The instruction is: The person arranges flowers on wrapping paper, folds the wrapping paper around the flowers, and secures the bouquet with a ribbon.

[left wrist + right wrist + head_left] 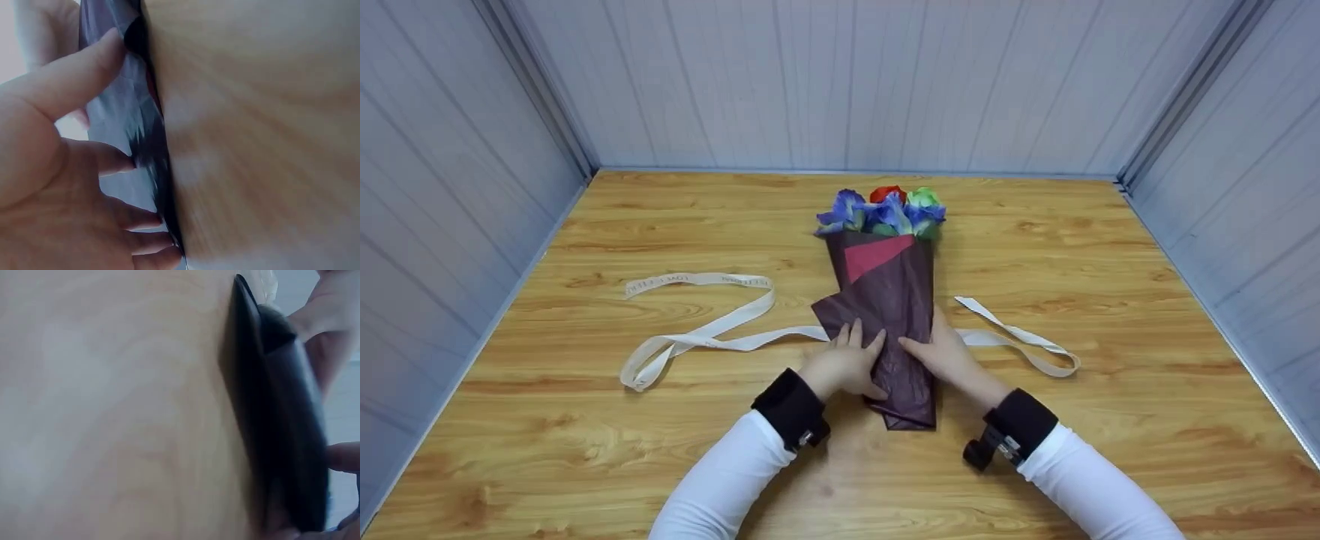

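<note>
A bouquet [911, 300] in dark purple wrapping paper lies on the table, with blue, red and green flowers [889, 210] at its far end. My left hand [847, 364] rests spread on the lower left of the wrap; in the left wrist view, its fingers [115, 160] reach along the paper's edge. On the other side, my right hand [949, 356] grips the bouquet, thumb on top and fingers against the side. A white printed ribbon [735, 341] passes beneath the bouquet and comes out on both sides. In the right wrist view the wrap [292, 422] shows its open bottom end.
The ribbon's left part loops loosely over the wood-grain table [585, 450]; its shorter right end [1050, 360] curls back on itself. Pale panel walls [847, 82] enclose the table at the back and both sides.
</note>
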`<state>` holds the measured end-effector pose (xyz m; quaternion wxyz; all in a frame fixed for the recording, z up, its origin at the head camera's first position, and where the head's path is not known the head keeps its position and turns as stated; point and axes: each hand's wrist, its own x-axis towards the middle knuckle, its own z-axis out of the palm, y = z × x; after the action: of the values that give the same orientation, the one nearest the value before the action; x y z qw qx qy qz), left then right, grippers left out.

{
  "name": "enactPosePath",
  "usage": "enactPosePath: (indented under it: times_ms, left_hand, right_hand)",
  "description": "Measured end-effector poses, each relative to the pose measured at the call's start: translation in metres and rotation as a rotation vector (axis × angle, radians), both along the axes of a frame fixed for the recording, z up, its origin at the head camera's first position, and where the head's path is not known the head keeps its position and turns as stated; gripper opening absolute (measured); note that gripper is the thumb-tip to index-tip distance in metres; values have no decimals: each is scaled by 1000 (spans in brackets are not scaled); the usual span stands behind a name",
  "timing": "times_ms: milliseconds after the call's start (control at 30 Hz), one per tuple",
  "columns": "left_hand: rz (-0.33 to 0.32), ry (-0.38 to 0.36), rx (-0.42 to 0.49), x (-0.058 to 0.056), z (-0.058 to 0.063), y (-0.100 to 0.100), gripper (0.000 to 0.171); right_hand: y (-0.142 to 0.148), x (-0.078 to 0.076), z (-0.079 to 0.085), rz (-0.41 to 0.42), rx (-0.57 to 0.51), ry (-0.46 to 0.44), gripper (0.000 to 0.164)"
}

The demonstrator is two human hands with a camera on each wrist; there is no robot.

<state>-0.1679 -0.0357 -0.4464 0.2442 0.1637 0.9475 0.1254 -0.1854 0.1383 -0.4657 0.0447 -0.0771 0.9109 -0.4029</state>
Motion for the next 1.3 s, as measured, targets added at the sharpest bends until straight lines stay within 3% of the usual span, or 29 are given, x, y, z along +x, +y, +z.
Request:
enactPosePath:
  times_ms: [167, 267, 433, 567, 700, 833, 1000, 1100, 1300]
  left_hand:
    - [-7, 24, -13, 0, -1, 0, 96]
    - [-12, 39, 10, 1, 0, -2, 93]
    - [-12, 95, 125, -1, 0, -15, 70]
    - [42, 214, 193, -6, -2, -37, 53]
    - [148, 275, 162, -10, -3, -64, 47]
    - [224, 259, 145, -14, -4, -86, 33]
    - [228, 236, 148, -15, -5, -111, 12]
    - [232, 203, 178, -13, -3, -124, 15]
    - [224, 41, 229, -11, 3, -146, 36]
  right_hand:
    - [-2, 9, 8, 81, 267, 167, 70]
    - [-3, 10, 9, 206, 416, 198, 57]
    - [-3, 8, 7, 415, 535, 65, 57]
    - [-4, 7, 7, 461, 550, -2, 64]
    - [-6, 7, 9, 472, 576, -21, 67]
    - [-6, 7, 8, 469, 589, -31, 67]
    - [-6, 7, 7, 474, 600, -44, 67]
    - [-6, 7, 7, 476, 607, -45, 68]
    - [-5, 6, 9, 470, 611, -53, 67]
